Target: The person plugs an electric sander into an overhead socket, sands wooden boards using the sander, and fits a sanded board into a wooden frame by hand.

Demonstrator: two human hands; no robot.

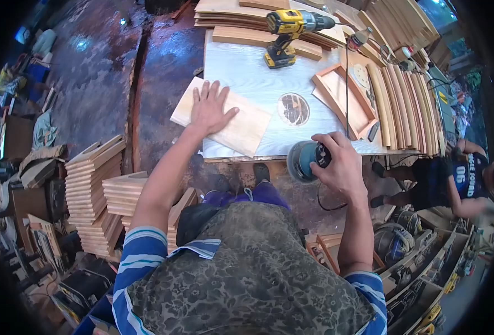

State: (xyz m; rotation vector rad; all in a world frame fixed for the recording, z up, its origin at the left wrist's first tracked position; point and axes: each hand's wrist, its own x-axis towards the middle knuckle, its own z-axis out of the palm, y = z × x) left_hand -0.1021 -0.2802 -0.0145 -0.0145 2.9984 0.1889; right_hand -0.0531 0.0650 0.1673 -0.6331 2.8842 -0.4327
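My left hand (209, 109) lies flat with spread fingers on a pale wooden board (241, 129), which sits slantwise at the left end of the workbench (233, 70). The board's left corner sticks out past the bench edge. In my right hand (339, 162) is a blue-green orbital sander (303, 162), gripped around its dark top. The sander is held off the board, by the bench's front edge, with its round pad facing left. Between board and sander, a round dark-patterned disc (293, 109) shows on the bench top.
A yellow cordless drill (283, 36) stands at the back of the bench near stacked planks (230, 17). To the right are a shallow wooden frame (342, 100) and a row of wooden slats (406, 109). Stacked boards (93, 190) stand at left. Another person (459, 178) is at right.
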